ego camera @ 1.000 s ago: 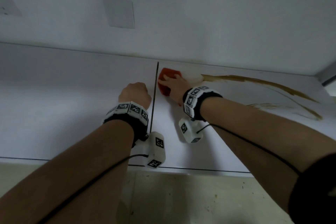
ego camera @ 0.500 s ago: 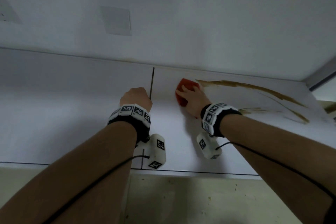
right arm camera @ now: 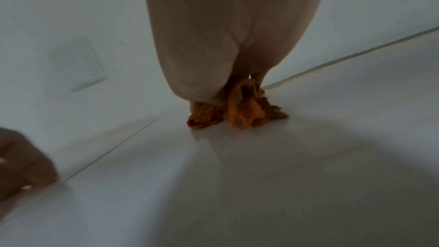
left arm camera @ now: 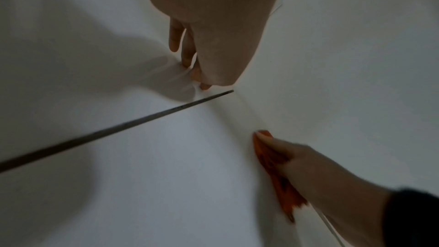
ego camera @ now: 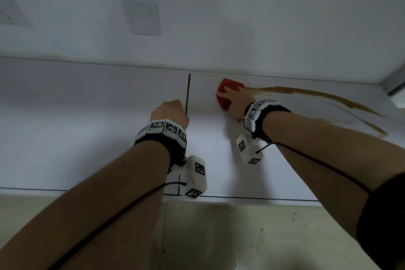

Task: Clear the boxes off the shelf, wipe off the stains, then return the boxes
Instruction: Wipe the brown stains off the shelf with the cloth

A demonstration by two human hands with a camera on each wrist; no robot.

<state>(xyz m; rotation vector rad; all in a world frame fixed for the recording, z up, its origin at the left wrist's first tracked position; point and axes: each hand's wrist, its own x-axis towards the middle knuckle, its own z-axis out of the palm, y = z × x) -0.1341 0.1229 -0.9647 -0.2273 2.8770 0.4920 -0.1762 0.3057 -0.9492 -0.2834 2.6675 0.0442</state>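
A white shelf [ego camera: 87, 127] stretches across the head view, with a dark seam [ego camera: 187, 94] down its middle. Long brown stain streaks [ego camera: 306, 93] curve over its right half, and a shorter smear [ego camera: 341, 120] lies nearer me. My right hand [ego camera: 237, 101] grips a bunched orange cloth [ego camera: 231, 84] and presses it on the shelf by the back wall, at the left end of the streaks. In the right wrist view the cloth [right arm camera: 242, 115] is crumpled under the hand [right arm camera: 225, 35]. My left hand [ego camera: 169, 114] rests just left of the seam, fingers curled and holding nothing. No boxes are in view.
A white wall rises behind the shelf, with a flat white plate [ego camera: 142, 17] on it. A metal frame edge [ego camera: 394, 85] closes the shelf's far right end. Below the shelf's front edge lies a speckled beige floor [ego camera: 241, 237].
My right hand has slid the cloth to the right, away from the seam, then back toward the wall, to the streak's left end. The left hand stays by the seam.
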